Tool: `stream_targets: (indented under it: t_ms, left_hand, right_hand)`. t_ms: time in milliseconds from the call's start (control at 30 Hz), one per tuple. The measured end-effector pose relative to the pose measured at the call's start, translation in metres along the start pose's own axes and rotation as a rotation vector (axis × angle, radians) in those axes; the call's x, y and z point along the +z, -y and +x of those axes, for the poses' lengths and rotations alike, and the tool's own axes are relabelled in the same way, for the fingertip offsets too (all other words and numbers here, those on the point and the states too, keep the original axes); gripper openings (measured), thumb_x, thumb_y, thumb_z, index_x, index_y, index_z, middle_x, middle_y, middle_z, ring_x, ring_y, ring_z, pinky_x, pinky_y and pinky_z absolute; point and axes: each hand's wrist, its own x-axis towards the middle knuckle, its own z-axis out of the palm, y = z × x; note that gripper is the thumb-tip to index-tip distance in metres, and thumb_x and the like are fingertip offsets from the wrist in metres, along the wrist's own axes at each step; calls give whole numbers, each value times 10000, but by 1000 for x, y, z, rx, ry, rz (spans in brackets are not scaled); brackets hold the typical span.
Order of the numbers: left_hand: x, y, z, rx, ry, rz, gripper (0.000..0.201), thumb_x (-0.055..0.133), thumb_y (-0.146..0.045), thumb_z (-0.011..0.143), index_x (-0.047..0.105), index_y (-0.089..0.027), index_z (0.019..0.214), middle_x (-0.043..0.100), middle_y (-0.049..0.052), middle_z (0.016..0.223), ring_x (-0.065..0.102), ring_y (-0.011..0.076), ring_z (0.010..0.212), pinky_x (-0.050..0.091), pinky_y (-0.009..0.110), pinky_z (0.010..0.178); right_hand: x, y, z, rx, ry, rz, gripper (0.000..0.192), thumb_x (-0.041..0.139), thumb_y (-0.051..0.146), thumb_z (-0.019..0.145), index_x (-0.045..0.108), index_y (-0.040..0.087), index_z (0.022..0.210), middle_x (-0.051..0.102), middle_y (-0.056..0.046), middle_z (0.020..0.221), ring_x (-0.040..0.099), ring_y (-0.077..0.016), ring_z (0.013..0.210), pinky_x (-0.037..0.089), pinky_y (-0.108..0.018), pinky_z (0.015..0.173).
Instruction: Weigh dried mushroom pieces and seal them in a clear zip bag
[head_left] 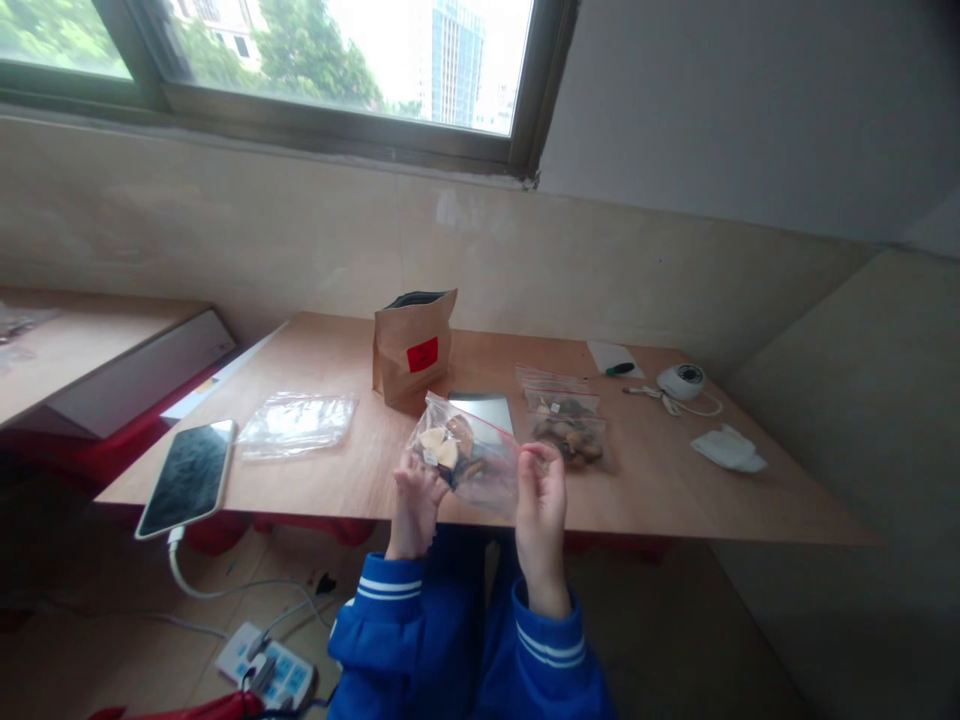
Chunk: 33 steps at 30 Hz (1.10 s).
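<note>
Above the table's front edge I hold a clear zip bag [480, 478] with a red seal line, tilted on its side. Brown and cream pieces that look like dried mushrooms lie at its left end, with a small white label among them. My right hand [541, 490] pinches the sealed-edge end between thumb and fingers. Around the filled end from below are the fingers of my left hand [418, 497]. Just behind the bag lies a flat silver-topped device [484, 412], partly covered by it. Similar filled zip bags [570, 445] overlap to the right.
A brown paper pouch [412, 350] with a red label stands open at the back. To the left are flat clear bags [300, 425] and a plugged-in phone [187, 478] over the edge. A white camera [679, 381], green-handled tool [619, 369] and crumpled white tissue [727, 450] lie right.
</note>
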Motion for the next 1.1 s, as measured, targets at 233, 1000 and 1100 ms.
stream_targets:
  t_ms: [233, 1000, 1100]
  left_hand:
    - [-11, 6, -8, -117, -30, 13, 549, 805, -462, 634, 601, -189, 1065, 708, 74, 961, 696, 240, 877, 565, 405, 796]
    - [28, -70, -23, 91, 137, 629, 418, 679, -408, 797, 622, -204, 1157, 698, 76, 1082, 677, 189, 888, 548, 278, 755]
    - [27, -62, -15, 116, 71, 694, 311, 637, -436, 825, 642, -182, 1004, 703, 38, 869, 659, 147, 746, 521, 230, 634]
  right_hand:
    - [-21, -10, 9, -141, 115, -240, 250, 458, 467, 947, 484, 233, 1032, 680, -115, 1121, 655, -234, 1096, 538, -389, 914]
    - [-17, -34, 10, 140, -120, 234, 301, 654, 482, 812, 581, 202, 894, 687, -2, 808, 650, -152, 730, 508, -260, 693]
    - [-19, -36, 10, 98, -128, 137, 323, 619, 509, 827, 581, 194, 887, 680, -13, 827, 642, -165, 767, 499, -272, 720]
